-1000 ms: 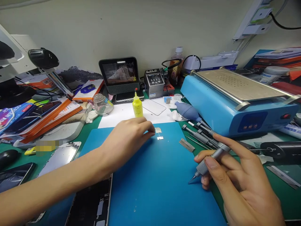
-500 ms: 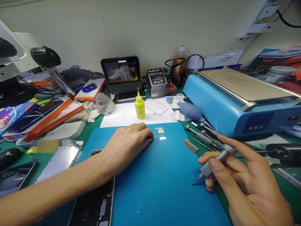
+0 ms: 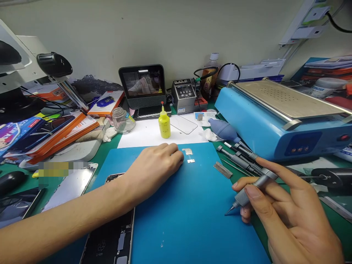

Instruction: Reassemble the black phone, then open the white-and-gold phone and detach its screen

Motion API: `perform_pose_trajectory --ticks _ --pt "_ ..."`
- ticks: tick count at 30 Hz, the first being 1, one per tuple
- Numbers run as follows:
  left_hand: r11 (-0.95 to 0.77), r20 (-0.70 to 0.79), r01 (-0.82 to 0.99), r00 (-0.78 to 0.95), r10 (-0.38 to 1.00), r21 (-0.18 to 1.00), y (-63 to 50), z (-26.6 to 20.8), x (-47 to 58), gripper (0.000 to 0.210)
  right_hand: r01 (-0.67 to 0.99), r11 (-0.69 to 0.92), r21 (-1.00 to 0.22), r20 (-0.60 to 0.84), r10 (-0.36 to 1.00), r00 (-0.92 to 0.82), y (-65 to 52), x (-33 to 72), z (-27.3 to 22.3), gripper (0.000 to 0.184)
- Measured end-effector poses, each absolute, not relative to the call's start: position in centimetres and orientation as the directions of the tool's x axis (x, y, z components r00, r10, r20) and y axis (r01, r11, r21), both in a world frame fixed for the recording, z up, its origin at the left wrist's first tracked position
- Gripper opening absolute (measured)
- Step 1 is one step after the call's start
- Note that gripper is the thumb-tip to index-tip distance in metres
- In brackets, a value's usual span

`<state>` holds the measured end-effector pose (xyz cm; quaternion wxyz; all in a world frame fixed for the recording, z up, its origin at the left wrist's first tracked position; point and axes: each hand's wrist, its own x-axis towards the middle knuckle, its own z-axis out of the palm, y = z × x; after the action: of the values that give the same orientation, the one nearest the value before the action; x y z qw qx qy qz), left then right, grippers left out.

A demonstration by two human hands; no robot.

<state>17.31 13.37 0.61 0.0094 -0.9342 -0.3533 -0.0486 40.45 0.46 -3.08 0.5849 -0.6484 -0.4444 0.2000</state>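
My right hand (image 3: 294, 209) grips a grey precision screwdriver (image 3: 244, 196), its thin tip slanting down to the left over the blue mat (image 3: 178, 227). My left hand (image 3: 156, 161) rests on the mat with fingers curled and closed; whatever is under the fingertips is hidden. Just right of those fingers lie a small silver metal shield plate (image 3: 188, 151) and a smaller silver plate (image 3: 190, 161). Beneath my left forearm is an opened phone (image 3: 110, 238), its dark battery and inner parts showing; the arm covers its middle.
A yellow dropper bottle (image 3: 164, 126) stands on white paper behind the mat. Several screwdrivers (image 3: 239, 161) and a flat metal blade (image 3: 223, 170) lie at the mat's right edge. A blue heating plate machine (image 3: 247, 128) is at right, a microscope arm (image 3: 52, 66) at left.
My left hand has slid slightly right, closer to the small silver plates. My right hand and the screwdriver stay in nearly the same place.
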Motion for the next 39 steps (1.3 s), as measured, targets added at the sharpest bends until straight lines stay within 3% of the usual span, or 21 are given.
perform_pose_trajectory --ticks 10,24,30,34,39 --pt "-0.739 0.150 0.662 0.723 0.674 0.124 13.8 0.4 17.0 0.021 0.347 0.062 -0.936 0.251 0.809 0.531 0.4 40.4 -3.0 0.065" --pt "-0.773 0.279 0.608 0.722 0.633 0.181 14.0 -0.2 14.8 0.031 0.335 0.075 -0.939 0.262 0.788 0.557 0.1 40.2 -2.9 0.064" --pt "-0.768 0.295 0.630 0.717 0.632 0.115 12.2 1.0 13.0 0.022 0.296 -0.034 -0.955 0.154 0.794 0.588 0.1 39.4 -2.2 0.066" --pt "-0.750 0.271 0.660 0.714 0.646 0.050 11.3 1.0 13.2 0.009 0.321 -0.040 -0.946 0.162 0.800 0.578 0.2 39.5 -2.2 0.069" --pt "-0.754 0.203 0.657 0.740 0.642 -0.011 12.4 0.3 15.4 0.016 0.347 0.019 -0.938 0.222 0.801 0.556 0.4 40.3 -2.7 0.070"
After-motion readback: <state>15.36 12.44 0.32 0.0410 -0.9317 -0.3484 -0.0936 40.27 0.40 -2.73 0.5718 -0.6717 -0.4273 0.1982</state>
